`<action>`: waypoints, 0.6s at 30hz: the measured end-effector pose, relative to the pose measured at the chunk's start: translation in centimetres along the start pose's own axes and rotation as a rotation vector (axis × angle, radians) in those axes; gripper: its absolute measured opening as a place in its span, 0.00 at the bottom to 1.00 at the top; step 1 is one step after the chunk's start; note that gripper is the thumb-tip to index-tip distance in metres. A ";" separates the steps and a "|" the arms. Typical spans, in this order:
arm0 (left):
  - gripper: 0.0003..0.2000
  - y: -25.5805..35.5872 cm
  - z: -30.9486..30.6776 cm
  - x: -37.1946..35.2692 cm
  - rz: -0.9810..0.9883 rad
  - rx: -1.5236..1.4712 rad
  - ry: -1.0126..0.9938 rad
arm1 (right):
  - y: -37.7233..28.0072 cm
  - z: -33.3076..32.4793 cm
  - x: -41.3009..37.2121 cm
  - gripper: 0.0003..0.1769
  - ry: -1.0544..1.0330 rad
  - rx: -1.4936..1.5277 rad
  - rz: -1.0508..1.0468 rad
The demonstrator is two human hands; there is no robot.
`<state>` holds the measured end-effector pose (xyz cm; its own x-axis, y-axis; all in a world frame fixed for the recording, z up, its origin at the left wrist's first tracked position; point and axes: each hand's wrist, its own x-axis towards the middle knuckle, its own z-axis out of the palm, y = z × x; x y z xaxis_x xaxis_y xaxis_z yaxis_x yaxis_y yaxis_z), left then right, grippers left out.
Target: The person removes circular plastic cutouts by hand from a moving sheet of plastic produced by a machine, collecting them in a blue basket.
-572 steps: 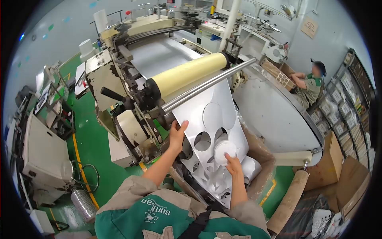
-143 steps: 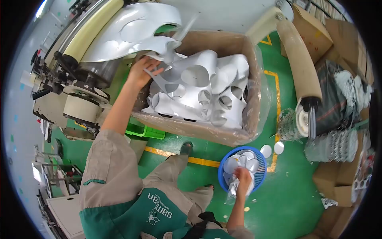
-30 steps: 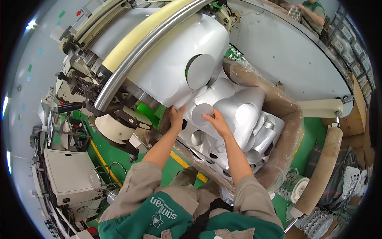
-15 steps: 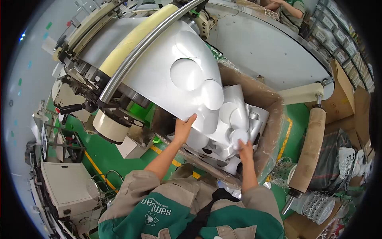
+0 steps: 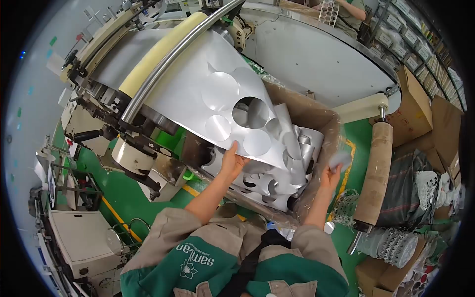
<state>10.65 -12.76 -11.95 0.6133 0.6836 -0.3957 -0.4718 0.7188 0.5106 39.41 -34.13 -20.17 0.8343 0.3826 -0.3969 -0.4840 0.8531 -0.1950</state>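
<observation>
A wide silver sheet (image 5: 170, 99) with round cut outlines and an open round hole hangs down from the machine's roller. My left hand (image 5: 230, 164) grips its near edge, thumb on top and fingers underneath. Out to the right, past the box's side, my right hand (image 5: 327, 179) pinches a round silver disc (image 5: 340, 158), slightly blurred. The lower part of the sheet droops into a large plastic-lined cardboard box (image 5: 321, 113), over crumpled silver sheet scraps (image 5: 310, 137).
A yellow roller (image 5: 163, 49) and a curved steel bar (image 5: 168, 67) cross the machine at upper left. To the right stands a brown roller (image 5: 377, 168) on an arm. Rolls of perforated strip (image 5: 391, 253) lie at lower right. Another person's arm (image 5: 352, 9) shows at the top.
My right hand has moved right, away from the sheet, with the disc. An open hole now shows in the sheet, which has shifted down. My left hand stays on the edge.
</observation>
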 end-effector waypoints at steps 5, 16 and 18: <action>0.18 -2.3 1.7 -2.2 -0.146 0.099 -0.057 | 9.4 8.4 -7.4 0.13 -0.707 -1.331 0.328; 0.17 0.0 -2.5 1.0 0.027 0.046 0.246 | 3.4 1.9 -5.8 0.21 -0.156 -0.742 0.328; 0.15 0.4 -2.3 0.8 0.117 0.036 0.365 | 4.6 4.6 -5.8 0.21 -0.208 -0.690 0.335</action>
<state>9.46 -11.68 -13.84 0.2872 0.7655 -0.5758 -0.4989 0.6327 0.5923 33.56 -30.83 -14.63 0.6146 0.6964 -0.3706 -0.7156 0.2943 -0.6335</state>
